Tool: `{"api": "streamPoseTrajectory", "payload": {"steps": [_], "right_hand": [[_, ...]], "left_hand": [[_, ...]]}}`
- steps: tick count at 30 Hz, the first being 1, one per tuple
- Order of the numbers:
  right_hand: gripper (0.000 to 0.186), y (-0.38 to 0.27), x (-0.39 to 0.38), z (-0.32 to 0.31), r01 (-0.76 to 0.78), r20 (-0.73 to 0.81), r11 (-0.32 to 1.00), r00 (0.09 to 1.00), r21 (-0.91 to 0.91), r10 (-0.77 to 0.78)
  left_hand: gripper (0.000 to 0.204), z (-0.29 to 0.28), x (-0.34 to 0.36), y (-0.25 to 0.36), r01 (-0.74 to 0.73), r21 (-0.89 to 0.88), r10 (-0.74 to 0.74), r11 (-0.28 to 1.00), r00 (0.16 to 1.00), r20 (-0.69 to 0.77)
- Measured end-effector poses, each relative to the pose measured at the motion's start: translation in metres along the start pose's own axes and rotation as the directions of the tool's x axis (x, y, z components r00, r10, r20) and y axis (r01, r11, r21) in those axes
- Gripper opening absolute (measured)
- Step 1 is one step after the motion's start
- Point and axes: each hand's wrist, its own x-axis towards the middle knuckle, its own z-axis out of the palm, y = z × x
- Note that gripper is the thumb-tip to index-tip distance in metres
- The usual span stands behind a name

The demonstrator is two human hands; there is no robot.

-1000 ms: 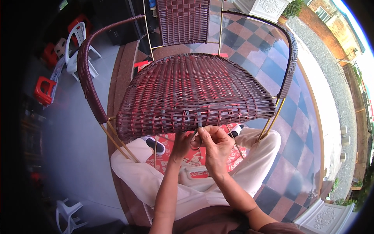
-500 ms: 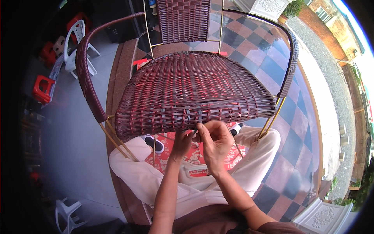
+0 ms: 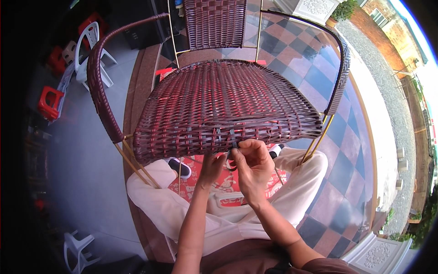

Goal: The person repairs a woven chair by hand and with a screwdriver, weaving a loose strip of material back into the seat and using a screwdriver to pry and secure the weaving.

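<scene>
A brown woven armchair with a gold metal frame stands in front of me, its seat (image 3: 228, 96) showing red through the weave and some dark grey strips near the front edge. My right hand (image 3: 252, 166) pinches a dark, looped flat strip (image 3: 231, 165) just under that edge, thumb against it where it meets the weave. My left hand (image 3: 211, 169) is right beside it under the seat front, touching or very near the strip; its fingertips are hidden, so I cannot make out what they hold.
My bent legs (image 3: 310, 173) flank the chair's front legs, over a red patterned covering (image 3: 187, 187). White plastic chairs (image 3: 93, 66) and red stools (image 3: 50, 102) are at the left. Checkered tiles (image 3: 337, 201) lie right. White carved pedestals (image 3: 376, 253) and a potted plant (image 3: 340, 11) stand at the right.
My right hand has shifted slightly at the seat's front edge, fingers moving along the strip. The loop of strip dipped out of view and shows again. The chair appears marginally higher in view.
</scene>
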Motion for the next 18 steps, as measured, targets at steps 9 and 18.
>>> {"api": "streamPoseTrajectory", "payload": {"steps": [9,18], "right_hand": [[0.021,-0.051,0.045,-0.018,0.498,0.343,0.614,0.867,-0.612,-0.361],[0.014,-0.045,0.073,-0.015,0.68,0.64,0.557,0.703,-0.477,-0.311]], "left_hand": [[0.031,-0.001,0.001,0.019,0.326,0.082,-0.331,0.942,0.942,0.058],[0.033,0.005,-0.001,0.027,0.193,0.02,-0.193,0.981,0.981,0.006]]}}
